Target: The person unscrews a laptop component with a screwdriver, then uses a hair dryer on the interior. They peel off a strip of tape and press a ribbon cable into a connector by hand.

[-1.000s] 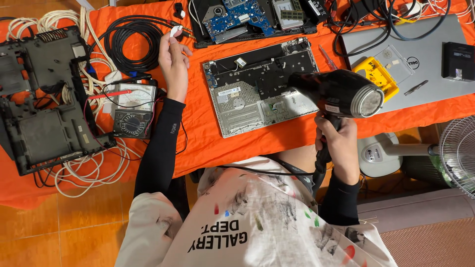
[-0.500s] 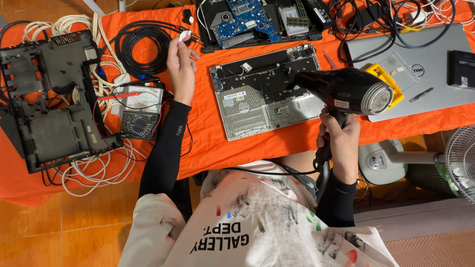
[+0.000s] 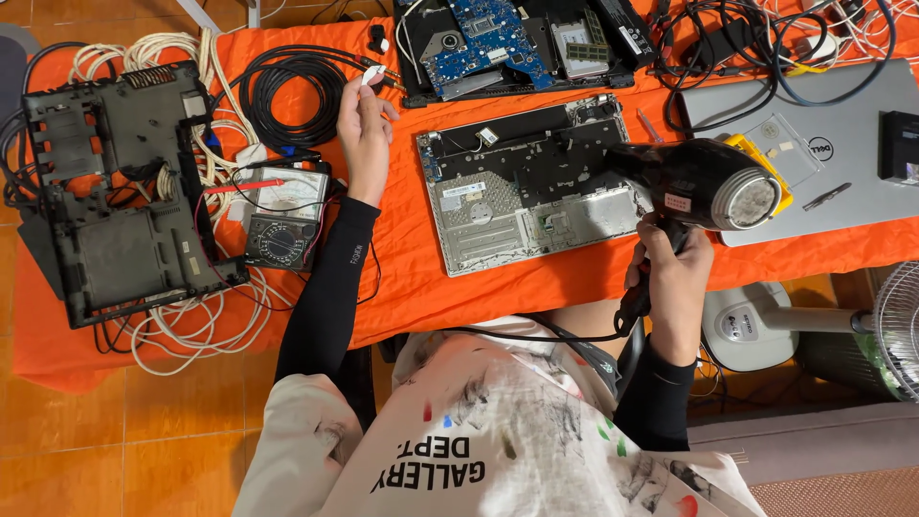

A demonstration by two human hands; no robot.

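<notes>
An orange cloth (image 3: 421,287) carries an opened laptop base (image 3: 526,191) at its middle. The right hand (image 3: 675,278) is closed around a black hair dryer (image 3: 699,182), nozzle over the base. Near the far edge, the left hand (image 3: 364,120) pinches a small white piece (image 3: 371,73), possibly a connector.

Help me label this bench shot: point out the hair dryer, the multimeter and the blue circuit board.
hair dryer (image 3: 694,182), head view, on its black barrel.
multimeter (image 3: 282,218), head view, on its dial face.
blue circuit board (image 3: 479,43), head view, on the board's middle.
</notes>
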